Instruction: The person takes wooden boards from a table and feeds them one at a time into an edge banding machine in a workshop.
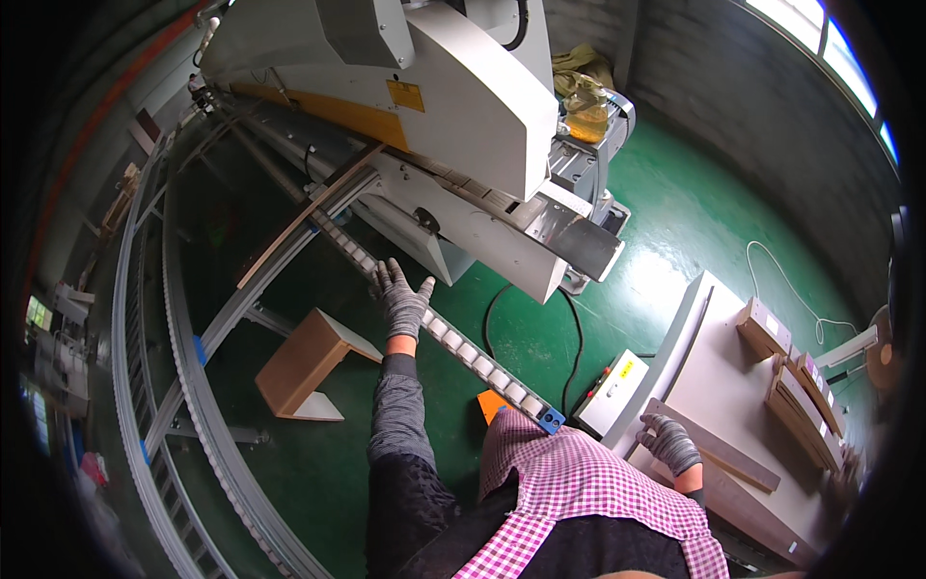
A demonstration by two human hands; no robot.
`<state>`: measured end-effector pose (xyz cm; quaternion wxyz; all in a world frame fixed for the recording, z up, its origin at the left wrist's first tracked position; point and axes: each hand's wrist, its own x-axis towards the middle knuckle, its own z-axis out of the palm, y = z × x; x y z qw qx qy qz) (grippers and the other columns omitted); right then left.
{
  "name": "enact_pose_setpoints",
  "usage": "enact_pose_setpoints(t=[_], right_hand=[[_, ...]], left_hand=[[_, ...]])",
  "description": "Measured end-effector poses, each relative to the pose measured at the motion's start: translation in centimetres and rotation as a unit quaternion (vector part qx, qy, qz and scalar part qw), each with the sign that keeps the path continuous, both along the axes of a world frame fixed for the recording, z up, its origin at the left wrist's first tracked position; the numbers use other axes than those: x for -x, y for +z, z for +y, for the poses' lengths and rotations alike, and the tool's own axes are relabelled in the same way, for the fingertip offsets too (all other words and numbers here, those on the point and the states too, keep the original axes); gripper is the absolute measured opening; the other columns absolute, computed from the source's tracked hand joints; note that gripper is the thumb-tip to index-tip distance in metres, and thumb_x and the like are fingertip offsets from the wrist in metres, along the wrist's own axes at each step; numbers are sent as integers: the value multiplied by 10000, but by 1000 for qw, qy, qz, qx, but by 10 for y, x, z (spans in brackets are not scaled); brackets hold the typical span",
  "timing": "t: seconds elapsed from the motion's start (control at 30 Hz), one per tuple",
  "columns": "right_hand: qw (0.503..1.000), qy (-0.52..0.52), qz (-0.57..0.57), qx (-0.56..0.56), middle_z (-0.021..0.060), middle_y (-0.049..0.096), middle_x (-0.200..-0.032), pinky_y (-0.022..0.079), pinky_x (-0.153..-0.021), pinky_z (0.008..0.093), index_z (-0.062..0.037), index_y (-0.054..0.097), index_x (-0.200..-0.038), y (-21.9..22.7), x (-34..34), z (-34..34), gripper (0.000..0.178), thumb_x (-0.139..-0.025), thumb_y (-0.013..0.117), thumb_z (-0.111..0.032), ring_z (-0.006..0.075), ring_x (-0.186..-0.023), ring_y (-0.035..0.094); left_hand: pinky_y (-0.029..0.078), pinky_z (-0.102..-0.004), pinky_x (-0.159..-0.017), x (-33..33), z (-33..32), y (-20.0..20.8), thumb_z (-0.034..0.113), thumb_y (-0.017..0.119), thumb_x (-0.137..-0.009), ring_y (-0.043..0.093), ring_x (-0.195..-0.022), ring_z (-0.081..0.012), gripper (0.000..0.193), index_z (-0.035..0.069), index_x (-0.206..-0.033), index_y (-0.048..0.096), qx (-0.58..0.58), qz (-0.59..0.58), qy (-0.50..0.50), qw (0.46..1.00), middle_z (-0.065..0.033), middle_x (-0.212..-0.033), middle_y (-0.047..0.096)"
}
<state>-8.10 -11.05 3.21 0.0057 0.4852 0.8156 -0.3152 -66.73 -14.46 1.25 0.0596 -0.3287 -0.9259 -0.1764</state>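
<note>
Fingers (395, 280) spread over roller rail (463, 347) edge.

A square yellow label (405, 95) sits on the white machine, far centre. A small yellow label (626, 369) marks the white box near right. Brown cardboard boxes (791, 381) lie right on the table.

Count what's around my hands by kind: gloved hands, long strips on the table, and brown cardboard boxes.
Grey knitted gloved hands: 2, left hand, right hand
Long grey-brown flat strips on the pale table: 2
Brown cardboard boxes: about 3
Total: about 7
</note>
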Motion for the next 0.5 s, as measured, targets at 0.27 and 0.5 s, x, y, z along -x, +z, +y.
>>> enact_pose_setpoints(t=[0.27, 0.5], right_hand=[[998, -14, -61, -22, 156, 665, -1061, 505, -865, 423, -63, 633, -1158, 25, 7, -5, 383, -843, 677, -277, 350, -988, 630], [994, -65, -82, 17, 191, 669, -966, 499, -816, 467, -61, 613, -1105, 20, 0, -11, 329, -856, 653, -272, 381, -929, 641]], left_hand=[[153, -584, -1154, 57, 37, 0, 631, 700, -709, 156, -1455, -384, 1046, 42, -1479, 309, 50, 131, 15, 990, -230, -1555, 216], [268, -565, -1103, 143, 29, 0, 745, 628, -706, 277, -1408, -390, 1130, 44, -1507, 250, 168, 181, 146, 958, -232, -1525, 292]])
